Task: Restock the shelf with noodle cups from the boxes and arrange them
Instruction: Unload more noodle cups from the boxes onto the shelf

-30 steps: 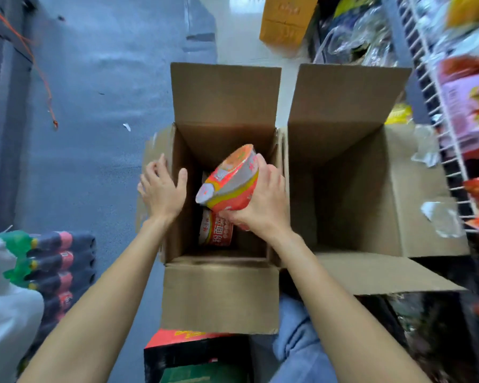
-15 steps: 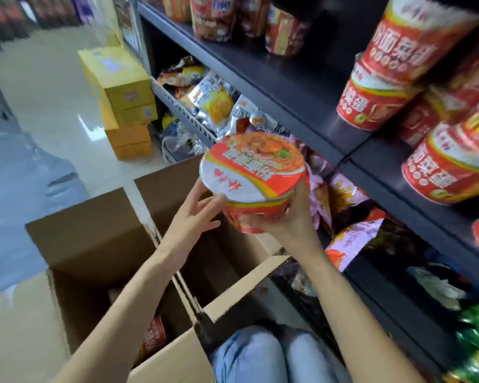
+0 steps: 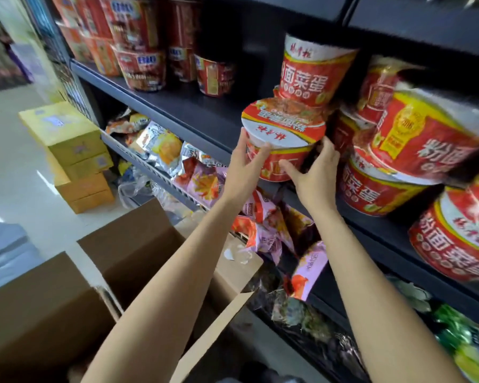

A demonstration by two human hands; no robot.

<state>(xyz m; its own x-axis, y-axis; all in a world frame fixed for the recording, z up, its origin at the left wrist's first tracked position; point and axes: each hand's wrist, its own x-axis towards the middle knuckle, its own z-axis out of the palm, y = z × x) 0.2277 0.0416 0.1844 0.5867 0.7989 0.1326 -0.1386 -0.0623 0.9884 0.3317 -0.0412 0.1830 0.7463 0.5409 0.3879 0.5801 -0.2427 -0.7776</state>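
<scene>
A red and white noodle cup [image 3: 284, 134] stands upright at the front edge of the dark shelf [image 3: 202, 113]. My left hand [image 3: 245, 164] grips its left side and my right hand [image 3: 315, 172] grips its right side. Behind it an upside-down red cup [image 3: 313, 70] stands on the shelf. More red noodle cups [image 3: 415, 150] are stacked and tilted to the right. Two open cardboard boxes [image 3: 133, 244] stand on the floor below; their contents are hidden.
Darker noodle cups [image 3: 141, 64] fill the shelf's left part. A wire rack of snack bags [image 3: 177, 161] hangs under the shelf. Yellow cartons [image 3: 72, 150] are stacked on the floor at left. The shelf between the two cup groups is bare.
The cup went from inside the box up to the shelf edge. My left hand, first on the box rim, now holds the cup's left side. The view swung from the boxes to the shelf.
</scene>
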